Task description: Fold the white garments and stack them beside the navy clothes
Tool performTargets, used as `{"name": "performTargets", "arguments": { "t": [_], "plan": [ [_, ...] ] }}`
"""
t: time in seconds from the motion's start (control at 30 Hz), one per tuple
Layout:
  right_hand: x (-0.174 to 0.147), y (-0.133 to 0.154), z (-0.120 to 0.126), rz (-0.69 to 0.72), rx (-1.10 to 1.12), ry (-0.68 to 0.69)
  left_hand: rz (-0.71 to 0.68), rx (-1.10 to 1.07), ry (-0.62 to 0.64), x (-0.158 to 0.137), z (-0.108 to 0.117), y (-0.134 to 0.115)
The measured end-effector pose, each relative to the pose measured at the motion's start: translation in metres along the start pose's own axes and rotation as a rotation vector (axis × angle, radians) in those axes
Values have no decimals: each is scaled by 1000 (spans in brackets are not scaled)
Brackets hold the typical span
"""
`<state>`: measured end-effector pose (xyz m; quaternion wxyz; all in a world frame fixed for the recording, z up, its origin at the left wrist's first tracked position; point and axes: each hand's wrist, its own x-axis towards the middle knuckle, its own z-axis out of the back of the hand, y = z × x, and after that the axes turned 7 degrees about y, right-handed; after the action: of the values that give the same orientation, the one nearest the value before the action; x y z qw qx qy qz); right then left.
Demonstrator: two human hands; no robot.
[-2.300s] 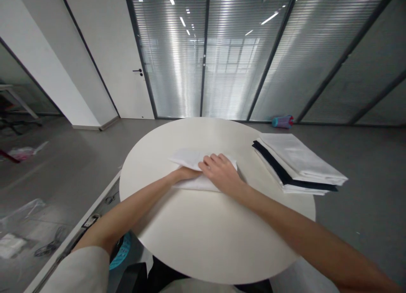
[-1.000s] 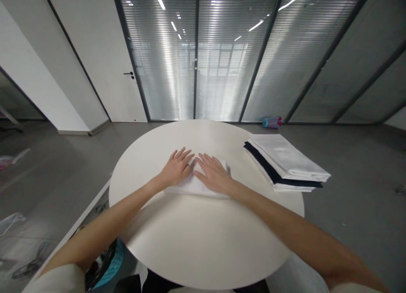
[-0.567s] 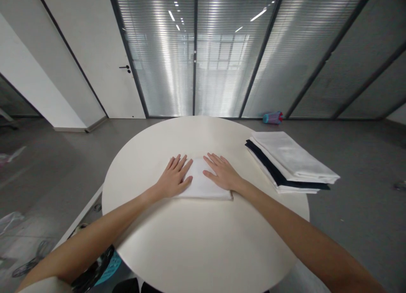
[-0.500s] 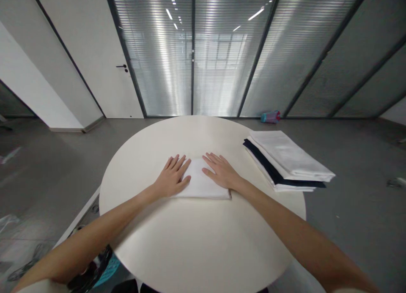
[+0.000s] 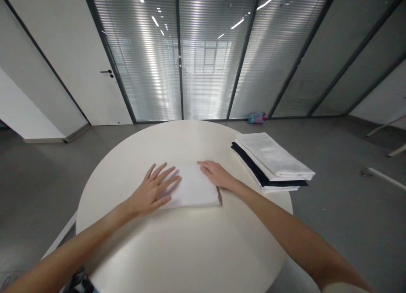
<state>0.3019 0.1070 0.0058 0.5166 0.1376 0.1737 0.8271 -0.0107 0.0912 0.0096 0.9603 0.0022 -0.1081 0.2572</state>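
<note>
A round white table [image 5: 190, 250] stands on a grey floor, with a wall of glass panels and blinds behind it and a white door off to the left. Near the middle of the table lies a small white cloth [image 5: 195, 189], folded into a neat flat rectangle with squared edges. Toward the right edge of the table sits a stack of folded cloths [image 5: 272, 160], white ones with a dark one sandwiched among them, well apart from the piece under my hands. On the floor past the far edge lies a small pink and blue object [image 5: 256, 117], too small to make out.

As I judge it, the folding of this piece is as good as finished: it lies compact and smooth, no loose flap showing, and what seems left is a last pressing and getting it over to the stack.

My left hand [image 5: 152, 191] lies flat, palm down, fingers spread and pointing to the far edge; the fingertips rest on the left border of the cloth while the palm sits on the bare table beside it. My right hand [image 5: 217, 174] lies palm down across the far right corner of the cloth, fingers together and pointing left. Neither hand grips anything; both are open and pressing lightly. Both forearms run bare from the near edge of the table toward its middle
</note>
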Motion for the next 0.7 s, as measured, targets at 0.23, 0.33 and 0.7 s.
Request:
{"name": "performTargets", "arguments": {
  "t": [0.23, 0.33, 0.7],
  "plan": [
    [-10, 25, 29, -293, 57, 173, -401, 168, -46, 3, 14, -52],
    [-15, 31, 30, -217, 178, 327, -444, 264, -121, -2, 14, -49],
    [-73, 29, 128, -157, 401, -272, -333, 286, -774, 106, 54, -52]
  ]
}}
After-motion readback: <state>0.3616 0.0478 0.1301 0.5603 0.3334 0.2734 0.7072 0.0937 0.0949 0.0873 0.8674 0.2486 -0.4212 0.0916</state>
